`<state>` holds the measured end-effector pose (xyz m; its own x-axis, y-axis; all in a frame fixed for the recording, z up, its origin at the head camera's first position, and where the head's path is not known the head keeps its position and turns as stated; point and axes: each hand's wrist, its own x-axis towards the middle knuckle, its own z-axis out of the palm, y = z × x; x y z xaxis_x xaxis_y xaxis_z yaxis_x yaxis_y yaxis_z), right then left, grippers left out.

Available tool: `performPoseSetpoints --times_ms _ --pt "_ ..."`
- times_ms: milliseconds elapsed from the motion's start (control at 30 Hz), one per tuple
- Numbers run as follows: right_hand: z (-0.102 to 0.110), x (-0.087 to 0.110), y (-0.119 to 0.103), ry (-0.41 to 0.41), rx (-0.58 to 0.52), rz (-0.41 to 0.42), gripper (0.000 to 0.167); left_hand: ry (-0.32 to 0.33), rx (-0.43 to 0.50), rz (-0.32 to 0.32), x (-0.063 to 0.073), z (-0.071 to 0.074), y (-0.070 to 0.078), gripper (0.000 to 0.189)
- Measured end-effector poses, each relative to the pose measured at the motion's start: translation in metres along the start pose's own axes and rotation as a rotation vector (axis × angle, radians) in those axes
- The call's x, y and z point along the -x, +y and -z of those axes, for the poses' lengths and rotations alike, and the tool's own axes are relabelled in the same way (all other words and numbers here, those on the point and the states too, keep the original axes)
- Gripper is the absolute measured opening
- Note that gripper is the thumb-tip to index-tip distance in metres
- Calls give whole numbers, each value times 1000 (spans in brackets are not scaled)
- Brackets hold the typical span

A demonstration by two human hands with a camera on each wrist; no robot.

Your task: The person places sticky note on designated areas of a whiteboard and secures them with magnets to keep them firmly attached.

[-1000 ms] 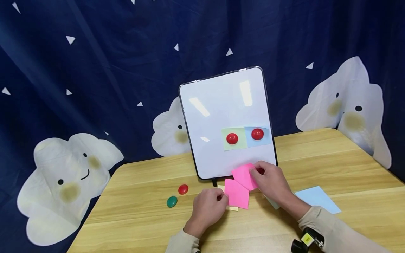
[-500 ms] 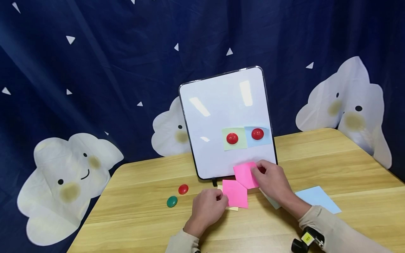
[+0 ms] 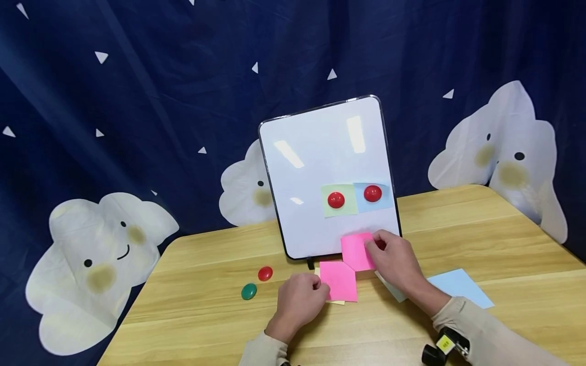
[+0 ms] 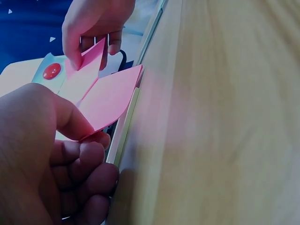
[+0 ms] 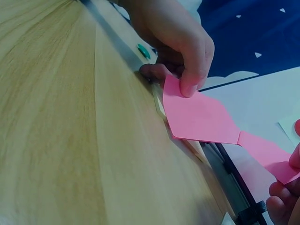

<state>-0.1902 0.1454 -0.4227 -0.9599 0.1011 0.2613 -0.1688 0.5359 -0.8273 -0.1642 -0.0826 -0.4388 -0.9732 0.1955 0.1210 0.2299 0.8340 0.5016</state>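
Observation:
My left hand [image 3: 302,297] pinches the edge of a pink sticky-note pad [image 3: 340,282] between thumb and fingers. With my right hand [image 3: 396,259] I pinch a second pink sticky note [image 3: 356,252], raised higher in front of the whiteboard's [image 3: 320,152] lower edge. The two pink pieces meet at a corner, as the right wrist view shows; whether they are stuck together there I cannot tell. On the board, a pale green note [image 3: 327,211] and a light blue note [image 3: 385,202] each bear a red round magnet [image 3: 336,200].
Pale yellow notes [image 3: 338,303] lie partly under the pink pad. Left of my left hand are a red magnet [image 3: 265,273] and a green magnet [image 3: 248,291]. A blue sheet [image 3: 461,288] and a pale greenish piece [image 3: 390,287] lie by my right forearm on the wooden table [image 3: 192,305].
My right hand has moved slightly up and right, and its pink note has turned more upright. The lower pink pad has shifted a little left and straightened; my left hand has barely moved.

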Motion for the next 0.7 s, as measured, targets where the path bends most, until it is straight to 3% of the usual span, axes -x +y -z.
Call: performPoseSetpoints --times_ms 700 --pt "5 -4 2 36 3 0 12 -19 0 42 -1 -1 0 44"
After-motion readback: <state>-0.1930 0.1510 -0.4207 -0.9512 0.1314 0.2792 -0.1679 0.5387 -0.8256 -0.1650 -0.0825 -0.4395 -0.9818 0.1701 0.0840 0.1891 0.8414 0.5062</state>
